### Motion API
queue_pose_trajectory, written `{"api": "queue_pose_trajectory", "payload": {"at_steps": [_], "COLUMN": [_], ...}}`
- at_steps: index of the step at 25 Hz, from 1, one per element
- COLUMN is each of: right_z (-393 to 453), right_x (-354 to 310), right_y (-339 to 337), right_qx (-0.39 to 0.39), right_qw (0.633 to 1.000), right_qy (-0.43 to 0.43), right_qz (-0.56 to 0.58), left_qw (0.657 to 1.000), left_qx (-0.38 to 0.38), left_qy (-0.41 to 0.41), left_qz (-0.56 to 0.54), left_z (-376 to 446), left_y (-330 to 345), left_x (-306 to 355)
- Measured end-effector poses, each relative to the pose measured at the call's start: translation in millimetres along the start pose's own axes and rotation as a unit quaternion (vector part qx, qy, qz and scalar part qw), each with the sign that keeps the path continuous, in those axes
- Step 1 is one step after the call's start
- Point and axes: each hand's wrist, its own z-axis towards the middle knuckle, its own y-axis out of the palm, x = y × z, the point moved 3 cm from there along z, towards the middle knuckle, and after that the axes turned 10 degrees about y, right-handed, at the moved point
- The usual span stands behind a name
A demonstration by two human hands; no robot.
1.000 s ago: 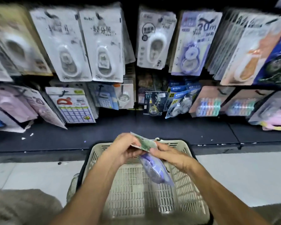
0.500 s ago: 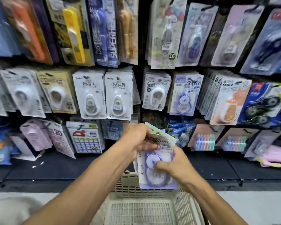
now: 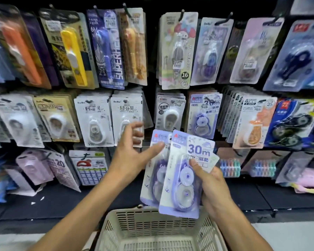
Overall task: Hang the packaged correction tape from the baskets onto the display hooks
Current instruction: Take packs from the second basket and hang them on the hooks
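My right hand grips two lilac packs — clear blisters over purple tape wheels, "30m" printed on top. My left hand spreads loosely, thumb touching the rear pack — above the basket.

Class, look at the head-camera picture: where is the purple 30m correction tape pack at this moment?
The 30m correction tape pack sits centre-right in the head view, gripped by the right hand above the beige basket, overlapping a second pack that the left hand touches.

Two bare forearms; no sleeves, rings or watch visible.
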Motion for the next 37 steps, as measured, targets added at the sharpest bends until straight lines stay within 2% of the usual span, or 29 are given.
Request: {"api": "queue_pose_trajectory", "payload": {"at_steps": [1, 2, 3, 5, 7, 8, 10, 11, 12, 14, 16, 20, 23, 26, 28, 31, 33, 35, 37], "right_z": [0.8, 0.8, 2.2, 6.6, 5.9, 2.5, -8.2, -12.5, -14.1, -4.8, 8.4, 25.6, 23.4, 30.5, 36.4, 25.0, 13.6, 10.4, 15.9], "right_x": [-6.3, -11.5, -13.1, -16.3, -24.5, -32.1, -41.0, -43.8, -49.6, -70.5, -94.5, -114.9, -103.7, -101.3, -101.3, -87.4, -66.8, -58.3, -70.1], "right_y": [0.6, 3.7, 6.3, 11.3, 7.1, 8.4, 13.6, 12.9, 9.4, -3.6, -14.8, -37.1, -52.5, -45.4, -33.6, -9.9, 9.3, 19.1, 14.5], "right_qx": [-0.028, -0.044, -0.042, 0.007, 0.081, 0.075, -0.035, -0.071, -0.076, -0.015, 0.035, 0.135, 0.174, 0.164, 0.14, 0.042, -0.05, -0.047, 0.008], "right_qw": [0.999, 0.998, 0.998, 0.998, 0.995, 0.995, 0.991, 0.985, 0.983, 0.991, 0.991, 0.964, 0.954, 0.953, 0.963, 0.975, 0.959, 0.938, 0.964], "right_qy": [0.012, 0.023, 0.037, 0.065, 0.024, 0.003, 0.01, 0.023, 0.024, -0.031, -0.088, -0.121, -0.134, -0.125, -0.077, -0.065, -0.091, -0.16, -0.186], "right_qz": [0.026, 0.035, 0.032, 0.005, -0.044, -0.068, -0.128, -0.153, -0.163, -0.132, -0.099, -0.194, -0.203, -0.223, -0.219, -0.21, -0.262, -0.304, -0.192], "left_qw": [0.991, 0.962, 0.934, 0.928, 0.935, 0.936, 0.937, 0.941, 0.945, 0.952, 0.957, 0.963, 0.962, 0.962, 0.963, 0.966, 0.968, 0.963, 0.956], "left_qx": [-0.084, -0.165, -0.199, -0.149, -0.062, -0.028, 0.011, 0.015, 0.003, -0.014, 0.007, 0.064, 0.076, 0.076, 0.078, 0.08, 0.063, 0.026, 0.005], "left_qy": [-0.051, -0.113, -0.15, -0.187, -0.205, -0.204, -0.188, -0.17, -0.147, -0.11, -0.079, -0.041, -0.036, -0.052, -0.051, -0.047, -0.044, -0.047, -0.05], "left_qz": [-0.093, -0.186, -0.254, -0.286, -0.282, -0.285, -0.294, -0.293, -0.291, -0.287, -0.28, -0.259, -0.259, -0.257, -0.254, -0.243, -0.238, -0.265, -0.29], "left_z": [-5.4, -11.1, -15.3, -13.1, -8.0, -4.5, 3.1, 6.2, 8.2, 12.8, 19.1, 27.6, 29.1, 28.8, 28.4, 27.1, 26.5, 27.0, 27.7], "left_y": [6.2, 17.0, 27.5, 44.0, 51.3, 51.5, 47.3, 43.8, 40.7, 33.6, 23.7, 11.5, 14.5, 21.5, 25.1, 35.0, 41.6, 45.5, 42.3], "left_x": [0.1, -4.8, -6.7, -12.3, -17.1, -18.8, -16.7, -12.6, -6.7, 3.5, 11.2, 17.1, 15.1, 12.1, 9.3, 8.4, 9.1, 9.8, 10.3]}}
